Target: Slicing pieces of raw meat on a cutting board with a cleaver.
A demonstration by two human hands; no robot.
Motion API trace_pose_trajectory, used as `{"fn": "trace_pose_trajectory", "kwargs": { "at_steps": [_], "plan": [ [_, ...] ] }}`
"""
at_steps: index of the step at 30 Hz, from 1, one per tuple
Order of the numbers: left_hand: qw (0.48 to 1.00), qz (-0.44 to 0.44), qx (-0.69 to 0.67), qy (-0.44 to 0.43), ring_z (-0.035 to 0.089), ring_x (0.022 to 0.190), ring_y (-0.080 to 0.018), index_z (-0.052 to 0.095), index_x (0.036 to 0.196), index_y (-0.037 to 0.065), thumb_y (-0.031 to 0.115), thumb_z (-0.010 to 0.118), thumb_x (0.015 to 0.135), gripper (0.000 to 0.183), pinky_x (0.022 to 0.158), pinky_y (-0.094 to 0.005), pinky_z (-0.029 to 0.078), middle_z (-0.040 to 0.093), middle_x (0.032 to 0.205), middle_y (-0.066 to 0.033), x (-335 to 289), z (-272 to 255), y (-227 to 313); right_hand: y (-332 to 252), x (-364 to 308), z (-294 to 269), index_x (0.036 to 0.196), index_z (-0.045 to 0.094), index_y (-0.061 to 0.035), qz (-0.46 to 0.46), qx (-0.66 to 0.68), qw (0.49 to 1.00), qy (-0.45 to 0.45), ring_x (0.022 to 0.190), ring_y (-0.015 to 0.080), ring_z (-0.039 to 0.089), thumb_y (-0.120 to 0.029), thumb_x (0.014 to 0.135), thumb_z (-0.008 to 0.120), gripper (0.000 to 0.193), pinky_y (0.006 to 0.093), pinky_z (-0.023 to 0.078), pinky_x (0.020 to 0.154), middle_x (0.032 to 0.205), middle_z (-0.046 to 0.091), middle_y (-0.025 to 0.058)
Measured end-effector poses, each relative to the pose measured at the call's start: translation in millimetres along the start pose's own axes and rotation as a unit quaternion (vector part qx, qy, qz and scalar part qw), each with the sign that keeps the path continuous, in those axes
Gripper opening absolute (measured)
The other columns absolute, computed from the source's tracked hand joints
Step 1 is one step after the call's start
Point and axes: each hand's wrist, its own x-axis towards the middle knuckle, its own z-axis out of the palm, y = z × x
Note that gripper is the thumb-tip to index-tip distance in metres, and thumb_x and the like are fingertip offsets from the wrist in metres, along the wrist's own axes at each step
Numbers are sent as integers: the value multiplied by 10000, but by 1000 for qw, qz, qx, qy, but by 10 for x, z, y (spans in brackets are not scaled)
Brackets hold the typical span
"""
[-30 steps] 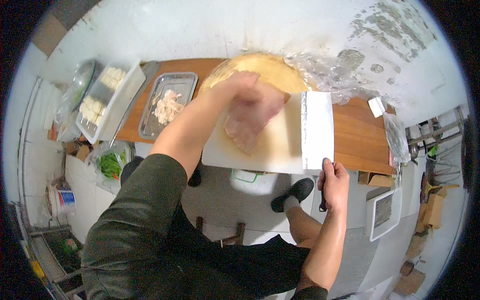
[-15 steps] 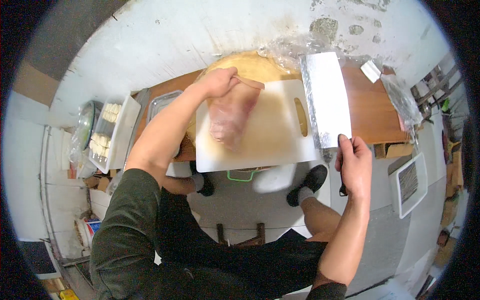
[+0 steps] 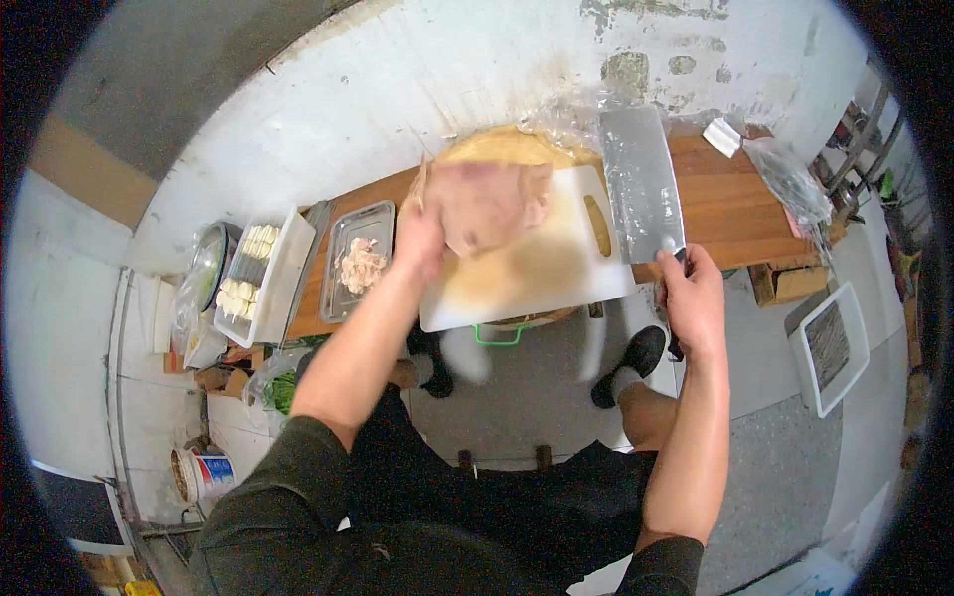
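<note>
A pale pink slab of raw meat with skin (image 3: 492,207) is held up by its left edge in my left hand (image 3: 421,238), smeared a little by motion. Beneath it lies a white cutting board (image 3: 556,283) with an oval handle slot, resting on a round wooden block (image 3: 497,145). My right hand (image 3: 692,296) grips the handle of a broad cleaver (image 3: 642,184), whose blade points away from me over the board's right edge. Left of the board, a clear tray (image 3: 338,300) holds a pile of cut pale meat (image 3: 362,265).
The wooden table (image 3: 720,214) stands against a stained wall. At its left is a white bin (image 3: 277,288) with rows of pale pieces. Clear plastic (image 3: 790,184) and a small white packet (image 3: 722,137) lie at the right. A white basket (image 3: 830,348) sits on the floor.
My left hand has come nearer and lifted and turned the meat so it spreads to the right. The cleaver's blade has tilted and no longer glares white. The tray of cut meat is now uncovered.
</note>
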Motion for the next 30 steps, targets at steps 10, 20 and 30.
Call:
{"fn": "trace_pose_trajectory", "kwargs": {
  "at_steps": [10, 20, 30],
  "plan": [
    [958, -70, 260, 99, 668, 872, -253, 588, 1089, -15, 247, 661, 967, 298, 780, -389, 524, 679, 949, -153, -1183, -378, -604, 281, -399, 632, 1254, 602, -31, -201, -293, 929, -108, 979, 443, 653, -120, 913, 641, 354, 475, 534, 857, 1059, 691, 223],
    [746, 480, 452, -97, 583, 1166, -336, 610, 1139, 56, 206, 784, 787, 420, 1045, -486, 428, 621, 1170, -137, -1338, -902, -1120, 636, -850, 1357, 1276, 565, -94, -380, -497, 758, -184, 782, 337, 687, -128, 863, 617, 417, 440, 583, 627, 960, 621, 162],
    [713, 499, 473, -136, 576, 1216, -268, 681, 1146, 35, 131, 599, 880, 294, 1082, -411, 454, 654, 1212, -102, -1020, -845, -1266, 695, -922, 1509, 1424, 553, -143, -331, -552, 743, -185, 616, 311, 679, -360, 958, 660, 525, 421, 546, 543, 762, 659, 125]
  ]
}}
